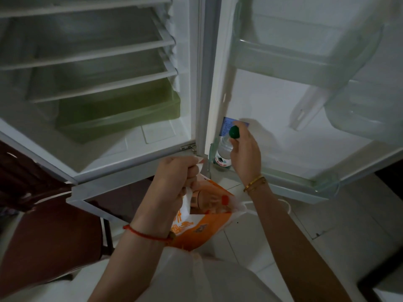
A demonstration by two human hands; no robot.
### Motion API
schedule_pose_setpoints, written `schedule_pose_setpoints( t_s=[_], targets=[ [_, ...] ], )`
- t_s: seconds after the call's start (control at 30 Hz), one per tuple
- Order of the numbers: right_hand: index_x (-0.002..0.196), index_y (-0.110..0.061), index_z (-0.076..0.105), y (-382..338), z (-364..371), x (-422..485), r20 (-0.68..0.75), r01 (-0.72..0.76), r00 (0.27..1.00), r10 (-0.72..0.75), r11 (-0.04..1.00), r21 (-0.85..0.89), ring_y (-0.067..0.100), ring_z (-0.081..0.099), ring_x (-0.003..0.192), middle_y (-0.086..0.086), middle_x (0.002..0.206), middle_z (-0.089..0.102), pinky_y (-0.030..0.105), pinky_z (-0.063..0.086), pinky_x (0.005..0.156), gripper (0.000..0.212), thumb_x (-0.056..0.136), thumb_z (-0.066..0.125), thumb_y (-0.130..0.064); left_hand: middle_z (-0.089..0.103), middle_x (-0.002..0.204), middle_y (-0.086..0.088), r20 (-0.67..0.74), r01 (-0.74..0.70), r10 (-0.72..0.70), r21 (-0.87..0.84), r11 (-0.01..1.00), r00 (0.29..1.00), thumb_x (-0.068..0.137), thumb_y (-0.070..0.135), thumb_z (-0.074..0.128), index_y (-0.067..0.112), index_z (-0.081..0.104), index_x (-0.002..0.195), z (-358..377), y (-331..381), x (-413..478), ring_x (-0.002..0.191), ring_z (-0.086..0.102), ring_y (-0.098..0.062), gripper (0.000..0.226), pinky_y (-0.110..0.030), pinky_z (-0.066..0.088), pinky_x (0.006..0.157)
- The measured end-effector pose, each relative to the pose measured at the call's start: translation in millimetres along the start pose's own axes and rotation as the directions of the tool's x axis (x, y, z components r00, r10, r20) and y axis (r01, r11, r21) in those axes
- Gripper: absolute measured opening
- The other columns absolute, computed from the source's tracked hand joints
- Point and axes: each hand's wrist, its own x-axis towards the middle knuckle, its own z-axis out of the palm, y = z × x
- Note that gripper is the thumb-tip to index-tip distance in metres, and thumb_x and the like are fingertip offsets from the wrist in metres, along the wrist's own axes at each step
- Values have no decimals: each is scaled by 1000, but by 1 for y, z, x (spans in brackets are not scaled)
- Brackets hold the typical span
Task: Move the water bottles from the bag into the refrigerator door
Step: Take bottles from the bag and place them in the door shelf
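Fridge stands open, seen from above. Main compartment fills the upper left of the frame w/ white shelves (102, 52) and a green drawer (122, 110) at the bottom; the door (305, 131) swings out across the upper right.

Right hand (245, 152), just right of frame centre, is closed around the neck and shoulder of a clear water bottle (223, 152) — green cap (234, 132) pokes up above the fingers, red-and-white label shows lower down. Bottle is upright at the hinge end of the lowest door bin (292, 182), its base down inside the clear rail; can't tell if it rests on the bin floor. Gold bracelet (255, 183) on that wrist.

Left hand (174, 184), centre of frame, is a tight fist gripping the bunched top edge of the orange-and-white plastic bag (202, 225). Bag hangs open below the fridge body, mouth facing up; something w/ a red cap (225, 200) shows inside, too blurred to call for sure. Red string bracelet (146, 234) on the left wrist.

Upper door bins (305, 55) — clear plastic — sit at the top right. A blue-and-white sticker (227, 125) is on the door liner, just behind the cap. Pale tiled floor (316, 225) at lower right, dark brown furniture (43, 214) at lower left.
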Motion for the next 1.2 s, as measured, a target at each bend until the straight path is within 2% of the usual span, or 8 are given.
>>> schedule_pose_setpoints(
  t_s=[0.1,0.17,0.27,0.37,0.8,0.9,1.03,1.2],
  targets=[
    [146,-13,32,2,-3,-3,25,-51,999,48,993,110,25,59,116,12,131,59,26,47,90,58,95,58,-23,24,39,9,7,13,-12,-18,1000,1000,97,5,43,7,60,57,1,-1,-2,29,20,-3,44,-17,23,36],
    [135,-8,40,10,-3,-14,-59,-92,993,101,986,141,23,56,114,11,129,54,28,49,93,53,92,62,-30,25,38,10,9,7,-7,-20,1000,1000,97,5,44,6,61,67,4,0,-5,29,21,-3,34,-17,22,36],
    [87,-9,53,36,1,-49,-101,-299,945,310,948,112,14,51,69,3,82,55,19,45,64,17,94,58,-24,27,36,11,-6,2,-2,-4,1000,1000,97,5,45,6,60,71,4,0,-6,27,22,-3,30,-16,25,36],
    [55,-10,43,79,21,-90,213,-461,844,492,869,-180,9,36,50,-1,53,40,22,32,55,41,94,51,-22,28,37,11,7,-7,7,27,1000,1000,96,5,46,10,60,66,6,-1,-9,29,23,-3,33,-23,22,46],
    [85,1,68,98,67,-132,426,-813,484,764,573,-105,26,58,77,11,80,62,29,44,65,40,89,57,-37,27,38,11,70,-28,22,85,996,997,97,6,45,13,65,59,7,-9,-27,29,23,-3,44,-20,22,42],
    [69,-5,57,92,70,-136,410,-824,486,772,561,-79,26,55,79,13,84,58,31,43,68,35,90,57,-34,26,38,10,53,-18,14,77,997,999,96,5,45,17,61,47,3,-9,-30,29,22,-3,53,-17,22,38],
    [79,-2,63,82,64,-139,397,-825,515,760,565,-12,26,57,74,13,78,60,30,43,66,33,82,67,-35,25,37,10,-7,-20,20,8,1000,1000,95,6,45,4,57,95,-11,-5,-30,28,21,-4,12,-17,26,36],
    [79,-8,72,54,41,-140,278,-658,724,632,753,4,15,56,66,-3,61,57,15,31,51,26,78,74,-34,26,36,10,-28,-29,27,-55,998,999,97,6,41,3,54,115,-35,-1,-32,26,24,-3,23,-16,26,35]
  ],
)
